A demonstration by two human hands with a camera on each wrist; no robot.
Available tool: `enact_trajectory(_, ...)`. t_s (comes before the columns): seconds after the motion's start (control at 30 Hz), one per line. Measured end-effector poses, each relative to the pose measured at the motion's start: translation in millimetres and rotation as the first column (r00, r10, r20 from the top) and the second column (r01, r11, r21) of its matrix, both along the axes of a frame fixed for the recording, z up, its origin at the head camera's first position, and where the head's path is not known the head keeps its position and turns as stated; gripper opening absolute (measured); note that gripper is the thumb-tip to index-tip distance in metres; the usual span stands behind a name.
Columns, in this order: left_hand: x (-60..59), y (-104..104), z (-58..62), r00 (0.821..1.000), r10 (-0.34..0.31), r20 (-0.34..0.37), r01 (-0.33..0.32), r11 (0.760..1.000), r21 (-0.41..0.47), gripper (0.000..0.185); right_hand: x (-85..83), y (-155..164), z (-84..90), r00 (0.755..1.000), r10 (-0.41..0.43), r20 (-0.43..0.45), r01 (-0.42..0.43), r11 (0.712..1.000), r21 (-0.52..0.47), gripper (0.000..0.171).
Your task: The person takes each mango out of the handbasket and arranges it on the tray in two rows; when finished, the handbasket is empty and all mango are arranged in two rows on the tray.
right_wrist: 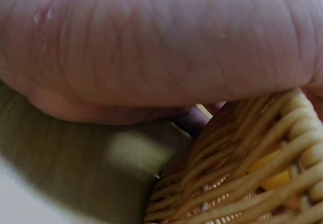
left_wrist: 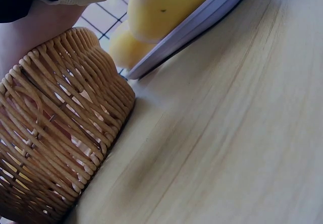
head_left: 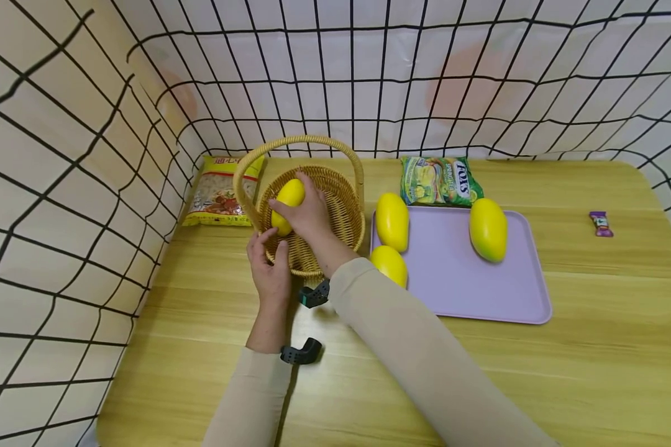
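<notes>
My right hand [head_left: 311, 214] reaches into a round wicker basket [head_left: 343, 233] with a tall arched handle. Its thumb and fingers grip a yellow mango [head_left: 291, 193] at the left inside of the basket. At the basket's near left rim is my left hand [head_left: 270, 273], thumb and fingertips at the rim. Woven basket wall [left_wrist: 65, 118] fills the left of the left wrist view. In the right wrist view, skin covers the top, beside the basket's weave [right_wrist: 237, 158]. Three more mangoes lie on a lilac tray: one [head_left: 392, 221] at the back left, one [head_left: 390, 264] partly behind my right sleeve, one [head_left: 488, 230] at the right.
The lilac tray [head_left: 458, 285] stands right of the basket. Behind it lies a green Fox's candy bag [head_left: 438, 180]. A yellow-edged food packet [head_left: 220, 192] is behind the basket at left. A small purple-wrapped sweet [head_left: 601, 224] lies far right. Black wire grid [head_left: 352, 81] borders the table's back and sides.
</notes>
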State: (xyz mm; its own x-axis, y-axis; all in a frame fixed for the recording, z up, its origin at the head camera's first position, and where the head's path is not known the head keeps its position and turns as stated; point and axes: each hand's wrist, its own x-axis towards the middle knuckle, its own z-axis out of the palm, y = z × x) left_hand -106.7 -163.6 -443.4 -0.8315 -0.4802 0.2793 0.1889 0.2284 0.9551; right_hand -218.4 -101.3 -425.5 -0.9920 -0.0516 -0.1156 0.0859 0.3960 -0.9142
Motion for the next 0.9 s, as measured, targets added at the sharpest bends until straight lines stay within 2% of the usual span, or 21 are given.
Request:
enact_trajectory(0.7,0.5,0.2,1.6,1.0,0.007,0.014,-0.007,1.0,-0.006,0.029,-0.5,-2.1,-3.0,0.999,0.031,0.015,-0.032,0.997,0.07,0.076)
enact_trajectory(0.9,1.6,1.4,3.8,1.0,0.011,0.024,-0.01,1.0,-0.008,0.029,2.4,-1.0,-0.3,0.999,0.01,-0.049,-0.007,0.999,0.053,0.08)
